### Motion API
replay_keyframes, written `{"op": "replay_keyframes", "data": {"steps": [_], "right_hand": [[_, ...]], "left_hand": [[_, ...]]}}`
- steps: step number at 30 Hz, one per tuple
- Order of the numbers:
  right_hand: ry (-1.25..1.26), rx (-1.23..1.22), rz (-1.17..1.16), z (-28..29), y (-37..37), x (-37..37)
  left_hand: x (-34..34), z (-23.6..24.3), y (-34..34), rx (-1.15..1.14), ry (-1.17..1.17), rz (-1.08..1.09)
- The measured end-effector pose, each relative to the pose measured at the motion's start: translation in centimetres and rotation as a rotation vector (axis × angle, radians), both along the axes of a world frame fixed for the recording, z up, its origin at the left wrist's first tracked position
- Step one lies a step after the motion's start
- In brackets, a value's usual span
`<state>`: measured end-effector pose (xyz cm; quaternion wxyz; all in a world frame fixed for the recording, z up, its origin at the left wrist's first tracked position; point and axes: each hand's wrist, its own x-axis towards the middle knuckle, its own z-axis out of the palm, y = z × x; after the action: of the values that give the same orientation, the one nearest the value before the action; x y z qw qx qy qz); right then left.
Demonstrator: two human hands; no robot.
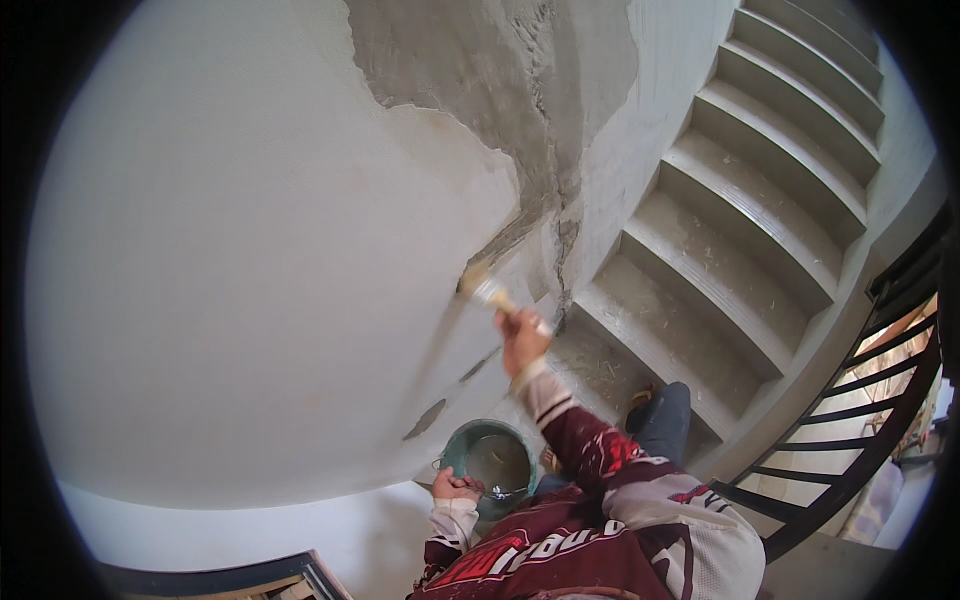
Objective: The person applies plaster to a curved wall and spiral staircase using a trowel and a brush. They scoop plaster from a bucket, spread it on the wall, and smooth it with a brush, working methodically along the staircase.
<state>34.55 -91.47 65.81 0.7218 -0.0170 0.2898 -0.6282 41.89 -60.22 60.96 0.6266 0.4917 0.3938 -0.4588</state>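
Note:
My right hand (523,342) is closed round the handle of a wide paintbrush (490,291). Its pale bristles reach the wall (250,260) at the lower tip of a bare grey patch (490,60), and the bristles are blurred. Lower down, my left hand (457,486) grips the near left rim of a green bucket (522,446). Murky greyish liquid (500,462) lies inside the bucket. Beneath the brush, a small grey bare spot (427,418) shows in the white wall coating.
Concrete stairs (720,250) curve up along the wall to the right, with bits of debris on the treads. A dark railing (870,450) runs down the right side. My bent leg (663,420) is by the lowest steps. A dark-edged frame (230,578) stands at the lower left.

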Motion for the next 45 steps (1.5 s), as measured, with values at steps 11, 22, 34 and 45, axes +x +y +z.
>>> {"op": "replay_keyframes", "data": {"steps": [11,22,34,45], "right_hand": [[-0.075,-0.146,-0.159,4.9,-16.7,-9.3],[1.068,-0.795,0.804,-2.7,5.2,-10.1],[1.597,-1.023,1.046,-5.8,11.9,-9.6],[1.420,-0.738,0.767,-0.4,0.7,-15.9]], "left_hand": [[-0.7,1.2,-0.7,-0.080,-0.014,-0.030],[-1.7,2.8,-3.4,-0.048,0.016,-0.095],[-2.7,6.4,-9.5,-0.224,-0.014,-0.290],[-5.9,7.2,-18.9,-0.306,-0.006,-0.321]]}}
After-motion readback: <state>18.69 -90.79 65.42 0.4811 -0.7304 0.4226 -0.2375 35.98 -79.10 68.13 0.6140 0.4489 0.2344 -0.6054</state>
